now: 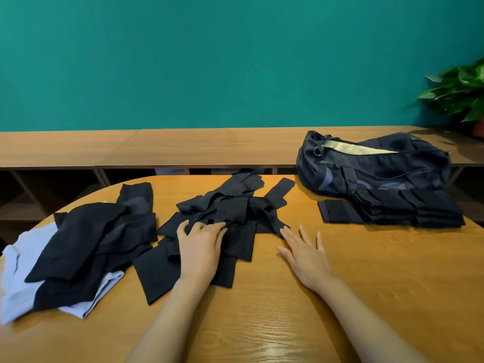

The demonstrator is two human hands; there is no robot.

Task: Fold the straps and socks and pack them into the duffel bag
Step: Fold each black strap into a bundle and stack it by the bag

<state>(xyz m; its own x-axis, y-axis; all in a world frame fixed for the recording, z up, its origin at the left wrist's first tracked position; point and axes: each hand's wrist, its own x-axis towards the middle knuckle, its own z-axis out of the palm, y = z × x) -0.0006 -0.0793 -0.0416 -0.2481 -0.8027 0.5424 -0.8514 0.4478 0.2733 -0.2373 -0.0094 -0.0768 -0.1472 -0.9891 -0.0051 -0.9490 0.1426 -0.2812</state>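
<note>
Straps [225,210]: we see a loose heap of black bands lying crossed over one another on the middle of the desk [366,271], just ahead of both hands.
Left hand [200,244]: it lies palm down on the near part of that heap. Its fingers [218,230] are bent with the tips on the fabric, and we cannot tell whether they pinch a band or only press it.
Right hand [303,255]: it lies flat on the bare wood just right of the heap, fingers straight and spread, holding nothing. We see the forefinger tip touching the end of one band.
Folded stack [408,208]: we find a neat pile of black folded pieces on the right, well apart from the heap and touching the bag's near side.
Duffel bag [374,166]: dark, slumped at the far right of the desk, its top zip open on a pale lining.
Socks [86,239]: we see dark ones piled at the left, on a pale blue cloth [15,279], just beside the heap.
Behind: a low wooden shelf unit [183,145], a teal wall [209,61] and a potted plant [461,93] at the far right.
</note>
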